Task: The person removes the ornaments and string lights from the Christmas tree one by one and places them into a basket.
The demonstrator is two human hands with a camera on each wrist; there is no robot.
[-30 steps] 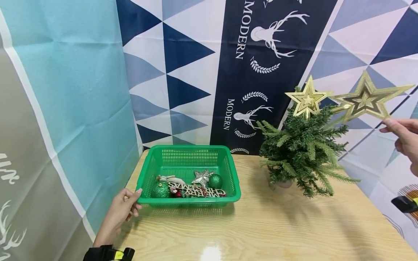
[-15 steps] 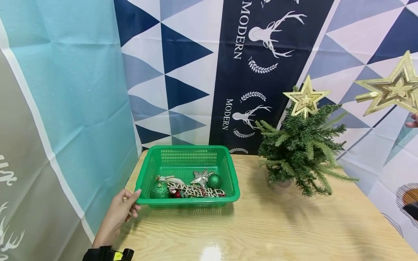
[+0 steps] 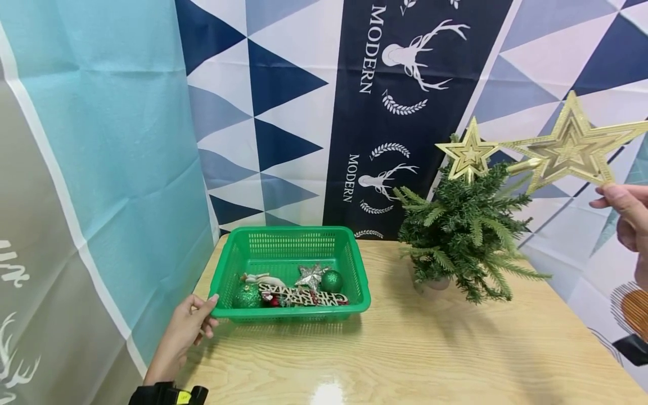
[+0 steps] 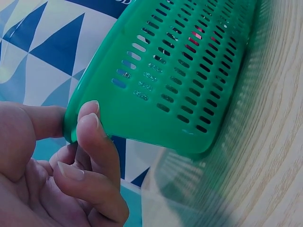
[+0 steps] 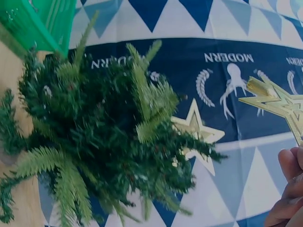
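My right hand (image 3: 628, 216) pinches a large gold star topper (image 3: 571, 147) by one point and holds it in the air, right of the small green tree (image 3: 468, 233). A smaller gold star (image 3: 468, 153) sits on the tree's tip. In the right wrist view the held gold star (image 5: 279, 105) and my fingertips (image 5: 289, 168) show at the right edge, beside the tree (image 5: 94, 137). My left hand (image 3: 189, 326) grips the front left corner of the green basket (image 3: 225, 264); in the left wrist view my fingers (image 4: 92, 137) curl over the basket's rim (image 4: 156, 94).
The basket holds a silver star (image 3: 312, 275), green glitter balls (image 3: 332, 280) and a "Merry Christmas" sign (image 3: 304, 297). The tree stands on a wooden table (image 3: 415, 349) against a patterned fabric backdrop (image 3: 405, 84). A teal curtain (image 3: 101, 140) hangs at the left.
The large gold star swung out to the right with my right hand, then came back left, close to the tree's top. My left hand stayed on the basket corner.
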